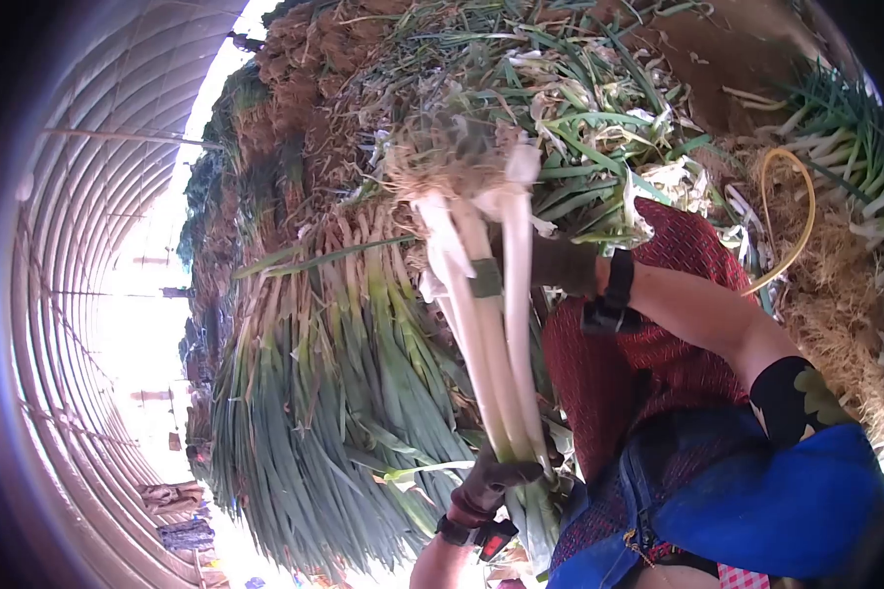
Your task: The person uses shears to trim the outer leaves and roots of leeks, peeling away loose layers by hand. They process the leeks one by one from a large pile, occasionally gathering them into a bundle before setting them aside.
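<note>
A bunch of long onions (493,344) is held up in front of the red trousers (584,368), just beside a big heap of onions (334,393). The bunch is made of a few thick white stalks set side by side. Its long line is seen to run from the top of the view down to the bottom, with a small lean, so that the low end is set a bit more to the right. The hairy roots (452,162) are pointed to the top and look blurred, and the green ends are pointed down. The bunch is gripped low by the left hand (496,481), with the gloved fingers closed around the part where white turns to green. The right hand (560,263) is placed higher up, at the white part, and is partly hidden behind the stalks; whether it is open or closed cannot be told. A black strap (619,280) is worn on the right wrist. In the heap, the roots are also turned up the view and the leaves down. Loose leaves (599,128) are scattered past the roots, and a yellow loop (810,211) is seen well to the right.
</note>
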The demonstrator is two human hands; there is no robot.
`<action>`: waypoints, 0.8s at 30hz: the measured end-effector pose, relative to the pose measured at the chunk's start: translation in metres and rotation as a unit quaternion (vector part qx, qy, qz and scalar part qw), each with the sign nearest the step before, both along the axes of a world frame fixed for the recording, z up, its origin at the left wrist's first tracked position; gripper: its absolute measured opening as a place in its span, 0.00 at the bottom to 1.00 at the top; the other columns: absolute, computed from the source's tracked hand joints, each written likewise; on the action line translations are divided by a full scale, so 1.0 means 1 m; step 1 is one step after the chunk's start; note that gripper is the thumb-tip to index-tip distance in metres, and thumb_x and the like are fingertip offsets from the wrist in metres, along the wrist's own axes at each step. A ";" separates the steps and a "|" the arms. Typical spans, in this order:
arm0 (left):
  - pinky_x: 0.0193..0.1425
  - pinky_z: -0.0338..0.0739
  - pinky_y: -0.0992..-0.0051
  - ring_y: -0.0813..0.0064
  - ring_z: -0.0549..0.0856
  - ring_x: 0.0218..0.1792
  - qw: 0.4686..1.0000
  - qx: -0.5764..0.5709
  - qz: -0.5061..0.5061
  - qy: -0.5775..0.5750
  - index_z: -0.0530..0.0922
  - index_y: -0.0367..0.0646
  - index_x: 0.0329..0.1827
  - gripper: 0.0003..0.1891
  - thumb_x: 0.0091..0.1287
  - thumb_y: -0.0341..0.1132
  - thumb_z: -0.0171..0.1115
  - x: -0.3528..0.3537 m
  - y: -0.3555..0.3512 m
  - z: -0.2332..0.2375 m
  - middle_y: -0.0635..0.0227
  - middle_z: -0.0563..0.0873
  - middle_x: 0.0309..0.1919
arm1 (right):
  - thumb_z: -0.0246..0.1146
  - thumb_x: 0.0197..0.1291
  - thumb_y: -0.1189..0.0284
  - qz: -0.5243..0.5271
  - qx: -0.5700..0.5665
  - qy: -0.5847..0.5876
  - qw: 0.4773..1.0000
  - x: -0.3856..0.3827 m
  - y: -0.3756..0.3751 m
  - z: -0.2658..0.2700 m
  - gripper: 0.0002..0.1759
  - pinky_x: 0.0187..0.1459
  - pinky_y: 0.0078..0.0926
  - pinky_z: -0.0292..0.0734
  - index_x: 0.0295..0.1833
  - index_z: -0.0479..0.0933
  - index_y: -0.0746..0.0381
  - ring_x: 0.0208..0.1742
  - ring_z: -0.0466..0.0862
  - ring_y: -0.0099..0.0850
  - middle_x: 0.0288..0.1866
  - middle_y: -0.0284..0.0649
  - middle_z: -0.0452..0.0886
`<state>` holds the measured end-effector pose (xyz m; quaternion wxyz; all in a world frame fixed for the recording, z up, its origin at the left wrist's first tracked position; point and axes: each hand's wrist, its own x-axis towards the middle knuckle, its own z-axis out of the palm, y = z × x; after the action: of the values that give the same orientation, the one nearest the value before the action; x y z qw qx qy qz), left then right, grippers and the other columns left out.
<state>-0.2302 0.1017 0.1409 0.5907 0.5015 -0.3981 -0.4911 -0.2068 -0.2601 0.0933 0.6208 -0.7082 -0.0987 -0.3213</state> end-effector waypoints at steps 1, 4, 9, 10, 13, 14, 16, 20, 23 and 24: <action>0.66 0.76 0.54 0.56 0.83 0.58 0.999 0.043 -0.015 0.013 0.65 0.40 0.75 0.38 0.64 0.46 0.69 -0.008 -0.024 0.023 0.48 0.83 0.54 | 0.72 0.60 0.61 0.002 0.005 0.021 1.000 0.015 0.002 -0.018 0.30 0.60 0.38 0.77 0.64 0.74 0.63 0.58 0.81 0.35 0.59 0.45 0.81; 0.61 0.80 0.59 0.59 0.85 0.53 0.986 0.007 0.055 -0.159 0.67 0.41 0.72 0.35 0.64 0.41 0.69 -0.028 -0.044 0.059 0.52 0.83 0.51 | 0.66 0.65 0.63 0.006 -0.098 0.081 0.992 0.018 -0.032 -0.012 0.18 0.56 0.37 0.79 0.55 0.81 0.61 0.51 0.84 0.36 0.52 0.43 0.84; 0.49 0.85 0.67 0.66 0.87 0.44 0.885 0.359 0.224 0.194 0.72 0.40 0.67 0.31 0.60 0.33 0.70 -0.046 -0.050 0.103 0.61 0.84 0.47 | 0.68 0.56 0.64 -0.268 -0.313 0.125 0.903 0.023 -0.122 -0.006 0.14 0.51 0.41 0.81 0.48 0.84 0.55 0.44 0.87 0.40 0.38 0.41 0.87; 0.48 0.85 0.68 0.67 0.87 0.43 0.914 0.305 0.209 0.166 0.72 0.39 0.66 0.30 0.59 0.32 0.70 -0.050 -0.027 0.070 0.62 0.84 0.46 | 0.69 0.55 0.66 -0.310 -0.480 0.356 0.739 0.030 -0.148 0.018 0.13 0.49 0.41 0.82 0.45 0.85 0.57 0.42 0.88 0.42 0.34 0.43 0.87; 0.46 0.85 0.70 0.69 0.87 0.41 0.917 0.288 0.227 0.157 0.73 0.37 0.63 0.29 0.57 0.30 0.70 -0.055 -0.004 0.057 0.64 0.85 0.43 | 0.70 0.53 0.61 -0.410 -0.396 0.345 0.746 0.011 -0.221 0.060 0.21 0.46 0.46 0.83 0.50 0.82 0.61 0.41 0.88 0.48 0.38 0.47 0.87; 0.45 0.85 0.70 0.70 0.87 0.41 0.905 0.306 0.241 0.171 0.74 0.36 0.62 0.28 0.57 0.30 0.70 -0.060 -0.002 0.059 0.65 0.85 0.41 | 0.73 0.50 0.63 -0.415 -0.344 0.334 0.774 0.004 -0.224 0.078 0.26 0.47 0.45 0.82 0.54 0.79 0.61 0.44 0.88 0.46 0.43 0.47 0.87; 0.40 0.81 0.76 0.76 0.85 0.38 0.898 0.317 0.267 0.149 0.75 0.37 0.59 0.26 0.55 0.28 0.69 -0.058 -0.013 0.055 0.67 0.84 0.40 | 0.75 0.48 0.62 -0.354 -0.403 0.347 0.769 0.016 -0.223 0.068 0.31 0.50 0.43 0.81 0.59 0.78 0.61 0.47 0.87 0.45 0.46 0.48 0.87; 0.37 0.79 0.77 0.79 0.83 0.34 0.927 0.269 0.239 0.105 0.77 0.37 0.57 0.24 0.55 0.27 0.70 -0.038 -0.012 0.028 0.69 0.84 0.37 | 0.77 0.48 0.47 -0.099 -0.421 0.455 0.778 0.004 -0.150 0.092 0.44 0.62 0.39 0.76 0.67 0.74 0.58 0.57 0.84 0.42 0.59 0.46 0.83; 0.37 0.79 0.76 0.79 0.83 0.33 0.922 0.267 0.253 0.121 0.78 0.37 0.57 0.24 0.55 0.27 0.71 -0.041 -0.014 0.017 0.69 0.84 0.36 | 0.76 0.49 0.45 0.044 -0.310 0.325 0.892 -0.015 -0.079 0.072 0.43 0.61 0.39 0.76 0.64 0.76 0.61 0.58 0.83 0.46 0.60 0.48 0.82; 0.37 0.80 0.76 0.79 0.83 0.34 0.921 0.269 0.257 0.116 0.78 0.37 0.57 0.24 0.55 0.27 0.71 -0.043 -0.016 0.018 0.69 0.84 0.36 | 0.75 0.51 0.47 0.071 -0.349 0.397 0.846 -0.028 -0.052 0.101 0.35 0.57 0.40 0.76 0.55 0.81 0.63 0.53 0.84 0.48 0.54 0.51 0.83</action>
<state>-0.2735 0.0854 0.1587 0.5814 0.6663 -0.0368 -0.4655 -0.2345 -0.3120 0.1945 0.3399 -0.9363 0.0007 0.0879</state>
